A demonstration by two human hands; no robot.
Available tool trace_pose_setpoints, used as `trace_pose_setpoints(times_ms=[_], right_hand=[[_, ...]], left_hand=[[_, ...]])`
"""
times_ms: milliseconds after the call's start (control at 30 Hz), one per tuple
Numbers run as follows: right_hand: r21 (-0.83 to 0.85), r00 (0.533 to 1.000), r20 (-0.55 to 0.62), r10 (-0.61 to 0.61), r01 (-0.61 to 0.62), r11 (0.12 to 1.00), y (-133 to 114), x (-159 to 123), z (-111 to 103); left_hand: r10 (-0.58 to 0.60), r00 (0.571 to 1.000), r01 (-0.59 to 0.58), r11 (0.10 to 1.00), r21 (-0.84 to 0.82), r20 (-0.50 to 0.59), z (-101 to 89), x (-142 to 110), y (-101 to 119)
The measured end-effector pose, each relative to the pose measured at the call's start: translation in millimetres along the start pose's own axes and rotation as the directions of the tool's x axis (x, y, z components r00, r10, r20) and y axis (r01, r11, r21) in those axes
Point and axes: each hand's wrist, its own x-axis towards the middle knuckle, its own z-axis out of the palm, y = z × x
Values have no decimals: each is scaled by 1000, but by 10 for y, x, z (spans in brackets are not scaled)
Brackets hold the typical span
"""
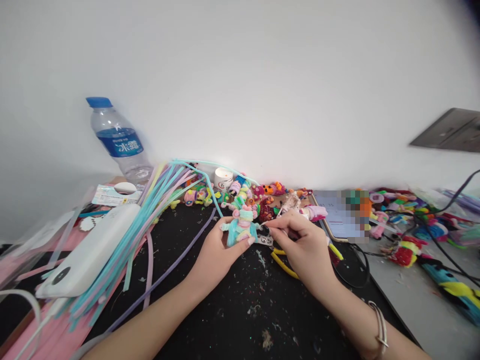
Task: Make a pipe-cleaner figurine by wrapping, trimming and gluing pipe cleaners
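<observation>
A small pipe-cleaner doll [244, 226], turquoise with pink and pale yellow parts, is upright in the middle of the head view. My left hand [220, 248] is closed around its lower part, with the thumb across the front. At the doll's right side, my right hand [300, 240] is closed in a pinch by the end of its arm. Something small and dark shows at those fingertips, too small to name. Just below them a flat metal piece [264, 240] is partly hidden. A yellow pipe cleaner [284, 265] lies under my right hand.
Pipe cleaners [150, 212] in pastel colours and a white power bank [89, 251] lie at left, before a water bottle [117, 137]. Several finished dolls [272, 189] line the wall near a paper cup [224, 179]. A phone [339, 215], cables and more dolls are at right.
</observation>
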Motion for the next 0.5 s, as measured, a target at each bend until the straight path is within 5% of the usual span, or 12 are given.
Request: trace_pose_setpoints(times_ms=[500], right_hand=[[-43,989,-5,-146,145,988,-52,53,189]], left_hand=[[21,1000,-22,989,147,6,25,-45,16]])
